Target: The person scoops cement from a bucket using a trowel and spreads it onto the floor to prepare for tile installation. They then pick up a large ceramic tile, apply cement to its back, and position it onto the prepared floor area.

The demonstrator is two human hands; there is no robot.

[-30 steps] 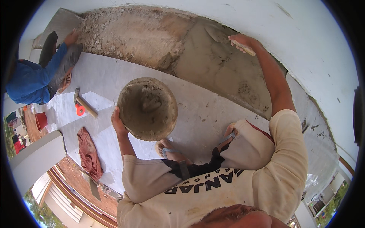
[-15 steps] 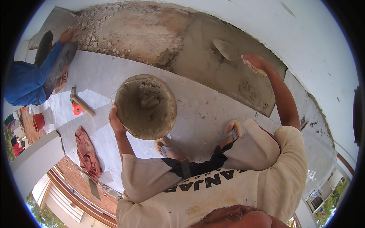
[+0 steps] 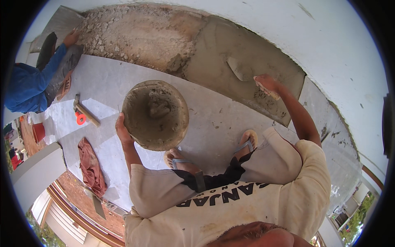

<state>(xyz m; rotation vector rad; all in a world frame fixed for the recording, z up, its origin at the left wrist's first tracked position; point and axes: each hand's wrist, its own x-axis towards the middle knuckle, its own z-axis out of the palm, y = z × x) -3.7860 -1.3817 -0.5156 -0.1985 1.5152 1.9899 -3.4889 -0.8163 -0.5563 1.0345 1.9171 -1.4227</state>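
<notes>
Two hands are busy below me: the left hand grips the rim of a round, mortar-caked grey pan at its nine o'clock, fingers clamped on it. My right hand is closed on a mortar-smeared steel trowel, whose blade lies at ten o'clock on the wet grey mortar bed. A co-worker's blue sleeve sits far left
</notes>
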